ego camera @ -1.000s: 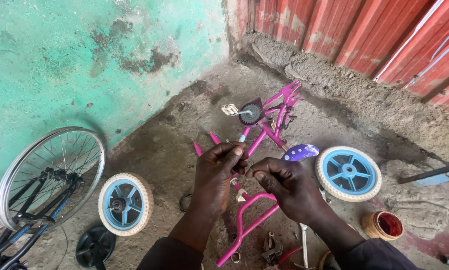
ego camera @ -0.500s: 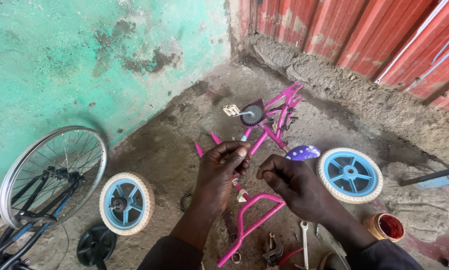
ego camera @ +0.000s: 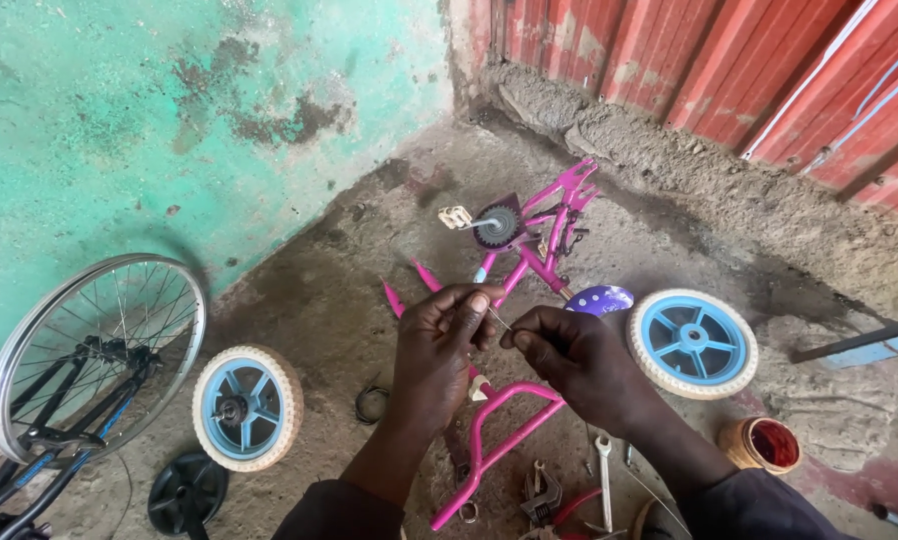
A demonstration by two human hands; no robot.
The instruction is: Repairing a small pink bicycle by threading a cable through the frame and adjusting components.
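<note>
My left hand (ego camera: pixel 441 340) and my right hand (ego camera: pixel 572 362) meet above an upturned pink child's bike frame (ego camera: pixel 529 260) on the dirt floor. Both pinch a thin metal wire or pin (ego camera: pixel 499 320) between thumb and fingertips, the left from above, the right from the side. The frame's crank sprocket (ego camera: pixel 497 226) and white pedal (ego camera: pixel 456 216) lie just beyond my hands. A pink handlebar loop (ego camera: pixel 489 440) shows below my wrists.
Two blue wheels with cream tyres lie flat, one left (ego camera: pixel 246 407), one right (ego camera: pixel 692 343). A spoked bicycle wheel (ego camera: pixel 94 350) leans at left against the green wall (ego camera: pixel 169 120). A wrench (ego camera: pixel 604 480), a grease tub (ego camera: pixel 761 445) and a black disc (ego camera: pixel 186 492) are near. A red corrugated wall (ego camera: pixel 749 70) stands behind.
My hands have drawn slightly apart, so the thin wire between the fingertips shows. The view has shifted a little; the wrench by my right forearm has come into sight.
</note>
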